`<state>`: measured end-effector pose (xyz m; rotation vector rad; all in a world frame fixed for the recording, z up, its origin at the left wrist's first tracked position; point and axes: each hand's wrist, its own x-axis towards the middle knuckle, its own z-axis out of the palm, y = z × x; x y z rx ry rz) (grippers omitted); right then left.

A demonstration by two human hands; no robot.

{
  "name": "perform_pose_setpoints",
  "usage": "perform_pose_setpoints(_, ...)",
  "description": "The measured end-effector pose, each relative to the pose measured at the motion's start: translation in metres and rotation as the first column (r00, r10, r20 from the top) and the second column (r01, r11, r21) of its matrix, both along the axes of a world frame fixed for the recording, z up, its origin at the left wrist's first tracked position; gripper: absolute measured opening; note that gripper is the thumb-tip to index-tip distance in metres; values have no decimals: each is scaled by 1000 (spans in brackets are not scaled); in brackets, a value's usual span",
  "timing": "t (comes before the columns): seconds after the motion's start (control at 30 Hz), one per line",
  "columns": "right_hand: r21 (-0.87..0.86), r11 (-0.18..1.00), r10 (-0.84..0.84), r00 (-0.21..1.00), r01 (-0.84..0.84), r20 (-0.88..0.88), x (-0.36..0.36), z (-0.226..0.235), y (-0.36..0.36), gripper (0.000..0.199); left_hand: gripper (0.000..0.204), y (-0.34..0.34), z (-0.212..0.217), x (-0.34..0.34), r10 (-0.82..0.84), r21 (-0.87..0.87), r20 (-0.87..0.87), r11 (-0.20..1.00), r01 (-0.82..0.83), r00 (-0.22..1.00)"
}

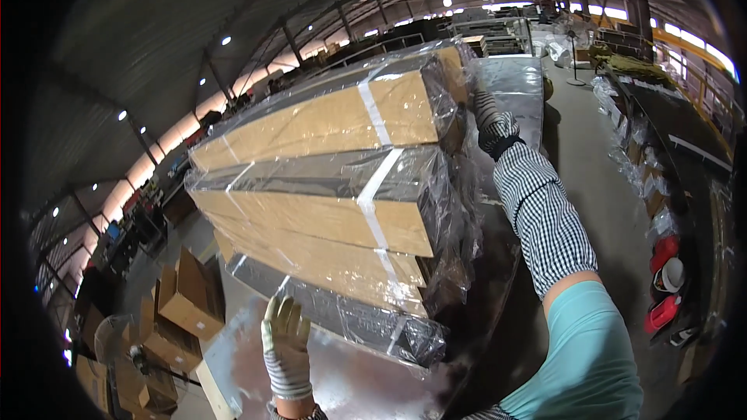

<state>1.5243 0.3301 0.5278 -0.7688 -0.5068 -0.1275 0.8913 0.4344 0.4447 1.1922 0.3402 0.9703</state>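
A stack of long cardboard-faced packages (311,214), wrapped in clear plastic film and bound with white straps, lies across a metal-topped table (342,377). My left hand (286,334), in a striped glove with yellowish fingers, is raised at the stack's near lower side, its fingers stretched out and nothing in them. Whether it touches the plastic I cannot tell. My right arm, in a checkered sleeve cover (541,210), reaches far along the right end of the stack. The gloved right hand (484,101) is beside the upper package's plastic-covered end; its fingers are hidden.
Brown cardboard boxes (191,295) stand on the floor at the left. Beyond the stack is another silvery-topped surface (510,78). A standing fan (574,50) is farther back. Along the right lie plastic-wrapped goods (634,140), red items (663,313) and a white cap (669,274).
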Motion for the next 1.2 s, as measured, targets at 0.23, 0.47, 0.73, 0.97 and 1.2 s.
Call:
perform_pose_setpoints(0.23, -184, 743, -497, 714, 644, 493, -159, -181, -1, 35, 75, 29, 57, -6, 220, 520, 4, 833, -190, 975)
perform_pose_setpoints(0.47, -217, 973, -78, 997, 81, 21, -288, -250, 3, 25, 46, 59, 152, 95, 375, 893, 31, 407, -194, 927)
perform_pose_setpoints(0.73, -524, 749, -178, 884, 406, 432, -270, -409, -24, 43, 59, 23, 185, 211, 553, 983, -171, 36, 181, 816)
perform_pose_setpoints(0.97, -386, 658, -344, 714, 647, 610, -310, -421, 35, 44, 60, 49, 165, 169, 641, 975, -220, 131, 178, 736)
perform_pose_setpoints(1.2, 45, 904, 411, 834, -426, -369, -427, -345, 17, 22, 43, 24, 152, 20, 522, 996, -78, 75, 45, 850)
